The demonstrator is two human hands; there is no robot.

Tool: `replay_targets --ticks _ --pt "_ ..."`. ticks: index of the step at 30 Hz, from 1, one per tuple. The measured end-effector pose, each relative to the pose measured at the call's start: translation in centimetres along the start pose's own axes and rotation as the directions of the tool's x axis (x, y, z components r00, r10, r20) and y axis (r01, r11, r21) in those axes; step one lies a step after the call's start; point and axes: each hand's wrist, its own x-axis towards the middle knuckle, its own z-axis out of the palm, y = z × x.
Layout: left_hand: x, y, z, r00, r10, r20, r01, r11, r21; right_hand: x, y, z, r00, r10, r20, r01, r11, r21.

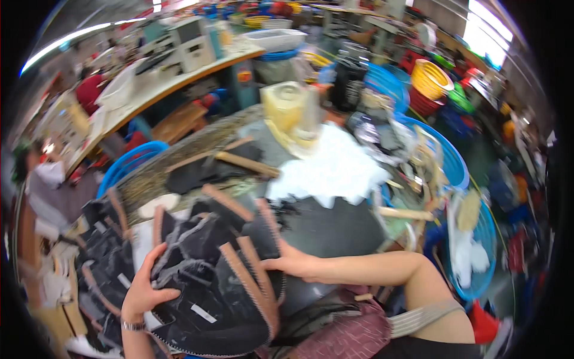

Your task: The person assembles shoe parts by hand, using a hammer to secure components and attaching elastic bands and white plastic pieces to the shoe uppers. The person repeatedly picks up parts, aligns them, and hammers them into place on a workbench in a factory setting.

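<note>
A bunched stack of black sewn pieces (pixel 197 281) with pinkish-brown edge strips, which look like boot uppers, stands at the table's near edge. My left hand (pixel 143 294), with a metal watch band at the wrist, clasps the stack's left side. Its thumb lies over the front and its index finger points up; the other fingers are hidden. On the stack's right side, my right hand (pixel 293 262) grips the edge by the brown strips, its fingertips partly covered. More black pieces (pixel 98 269) with similar strips lie left of my left hand.
A wooden handle (pixel 248 164) rests on black material farther back. Beyond the dark tabletop (pixel 335 239) are a bright white patch (pixel 335 167) and a yellowish plastic jug (pixel 284 110). Blue baskets (pixel 478 257) stand to the right, and a blue tub (pixel 128 161) to the left.
</note>
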Motion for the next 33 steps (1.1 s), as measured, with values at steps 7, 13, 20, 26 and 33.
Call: replay_targets --ticks 7,13,20,26,33 --pt "-3.2 1.1 6.2 0.955 0.294 -0.037 -0.12 0.497 0.86 -9.9 1.6 -7.1 0.707 -0.693 -0.141 0.317 0.488 -0.813" --pt "-2.9 1.4 7.5 0.925 0.379 -0.026 -0.084 0.27 0.959 -15.7 0.4 -26.6 0.124 -0.89 -0.438 -0.145 0.421 -0.896" --pt "-1.4 18.9 26.3 0.626 0.596 0.503 -0.485 0.803 -0.347 -19.7 -3.2 -38.1 0.248 -0.809 -0.532 -0.5 0.364 -0.786" --pt "-2.3 23.5 38.0 0.135 0.551 0.824 -0.141 0.833 -0.535 -23.9 -2.4 -35.7 0.155 -0.898 -0.413 -0.312 0.352 -0.883" --pt "-11.2 27.2 40.1 -0.107 0.914 0.391 0.098 0.401 -0.911 -22.2 12.6 -24.9 0.391 -0.847 -0.359 -0.175 0.314 -0.933"
